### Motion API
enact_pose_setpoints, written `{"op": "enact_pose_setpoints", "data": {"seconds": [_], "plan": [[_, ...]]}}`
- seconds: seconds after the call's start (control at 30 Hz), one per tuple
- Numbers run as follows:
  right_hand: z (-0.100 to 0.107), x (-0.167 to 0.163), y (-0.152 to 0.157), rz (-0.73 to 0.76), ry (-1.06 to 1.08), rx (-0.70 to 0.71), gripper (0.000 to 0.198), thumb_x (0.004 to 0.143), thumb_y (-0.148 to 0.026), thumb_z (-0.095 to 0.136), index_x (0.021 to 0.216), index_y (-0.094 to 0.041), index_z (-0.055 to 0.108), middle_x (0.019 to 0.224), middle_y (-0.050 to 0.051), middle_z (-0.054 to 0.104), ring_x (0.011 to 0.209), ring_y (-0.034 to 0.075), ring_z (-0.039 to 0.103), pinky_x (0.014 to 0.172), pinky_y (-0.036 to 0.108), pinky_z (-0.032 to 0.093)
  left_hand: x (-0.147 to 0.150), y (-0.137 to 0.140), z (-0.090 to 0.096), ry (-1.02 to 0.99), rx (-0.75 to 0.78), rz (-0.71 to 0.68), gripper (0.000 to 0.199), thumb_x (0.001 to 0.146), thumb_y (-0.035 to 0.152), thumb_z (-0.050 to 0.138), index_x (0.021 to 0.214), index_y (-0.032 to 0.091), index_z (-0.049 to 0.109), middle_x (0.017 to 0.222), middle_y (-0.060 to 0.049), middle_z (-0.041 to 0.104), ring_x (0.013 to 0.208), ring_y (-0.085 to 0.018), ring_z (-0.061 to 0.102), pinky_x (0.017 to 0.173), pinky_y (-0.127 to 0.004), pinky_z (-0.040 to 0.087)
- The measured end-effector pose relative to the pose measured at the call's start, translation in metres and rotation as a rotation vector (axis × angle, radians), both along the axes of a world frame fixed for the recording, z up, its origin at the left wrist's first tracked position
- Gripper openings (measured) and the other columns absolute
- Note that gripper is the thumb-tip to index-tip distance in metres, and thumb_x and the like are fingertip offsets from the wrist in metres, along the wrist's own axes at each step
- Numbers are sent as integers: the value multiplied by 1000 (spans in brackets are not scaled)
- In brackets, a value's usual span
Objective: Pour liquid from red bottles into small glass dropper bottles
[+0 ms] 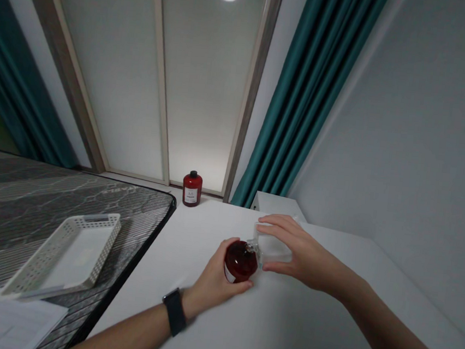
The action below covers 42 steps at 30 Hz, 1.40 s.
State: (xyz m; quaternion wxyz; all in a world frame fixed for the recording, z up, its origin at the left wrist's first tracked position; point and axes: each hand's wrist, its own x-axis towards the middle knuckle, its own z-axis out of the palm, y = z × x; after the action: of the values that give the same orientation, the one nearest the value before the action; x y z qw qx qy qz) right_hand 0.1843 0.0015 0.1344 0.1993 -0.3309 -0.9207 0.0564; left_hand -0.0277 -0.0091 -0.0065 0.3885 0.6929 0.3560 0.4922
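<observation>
My left hand [222, 278], with a dark watch [174, 310] on its wrist, is wrapped round a dark red bottle [241, 262] with a white label. The bottle's neck shows no cap and leans toward the right. In my right hand [291, 251] is a clear, see-through bottle [272, 248], tilted on its side, its neck meeting the mouth of the red one. Whether liquid passes between the two I cannot tell. Farther back, a second red bottle [192, 190] with a black cap and white label stands upright on the white table [211, 222].
To the left lies a grey patterned surface with a black edge [138, 258]. On it rest a white perforated basket [99, 249] and some paper sheets [5, 317]. A small white cabinet [281, 205] stands behind the table, near the teal curtain [300, 104] and the wall.
</observation>
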Motion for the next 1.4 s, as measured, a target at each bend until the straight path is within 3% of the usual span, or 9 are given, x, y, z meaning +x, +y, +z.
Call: {"op": "enact_pose_setpoints", "data": {"seconds": [1.4], "plan": [[-1, 2, 1, 30, -25, 32, 65, 77, -28, 81, 135, -24, 53, 138, 15, 56, 134, 31, 48, 110, 54, 44, 0, 0, 1, -10, 4, -6, 78, 68, 21, 81, 134, 20, 39, 133, -13, 53, 124, -31, 54, 111, -50, 39]]}}
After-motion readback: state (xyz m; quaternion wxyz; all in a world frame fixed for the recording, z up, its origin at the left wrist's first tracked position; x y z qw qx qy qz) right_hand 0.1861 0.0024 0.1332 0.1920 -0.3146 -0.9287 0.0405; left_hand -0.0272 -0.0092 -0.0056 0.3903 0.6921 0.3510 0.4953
